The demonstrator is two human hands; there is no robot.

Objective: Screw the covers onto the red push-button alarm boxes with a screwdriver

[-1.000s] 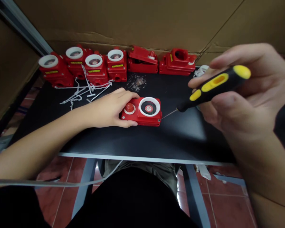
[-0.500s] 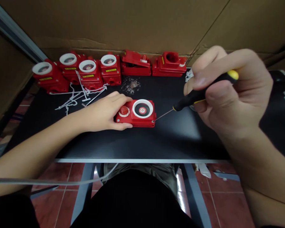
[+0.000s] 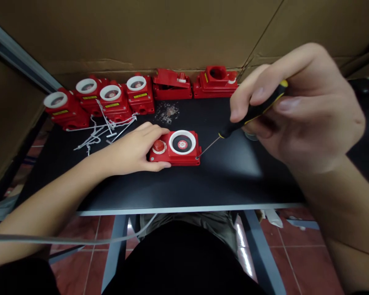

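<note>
A flat red box [image 3: 176,149] with a white ring and a red push button lies in the middle of the black table [image 3: 227,180]. My left hand [image 3: 135,149] grips its left end, fingers wrapped round the edge. My right hand [image 3: 298,110] is closed round a black and yellow screwdriver [image 3: 252,112]. The thin shaft slants down to the left, and its tip rests at the box's front right corner.
Several more red boxes [image 3: 110,98] stand in a row along the table's back edge against a cardboard wall; two at the right [image 3: 215,82] lack white rings. White strings and metal pins [image 3: 104,129] lie at the back left. Small debris [image 3: 167,112] sits behind the box.
My right hand has shifted its grip on the screwdriver, fingers now covering most of the handle. The tip stays at the box's right corner. The view has drifted slightly.
</note>
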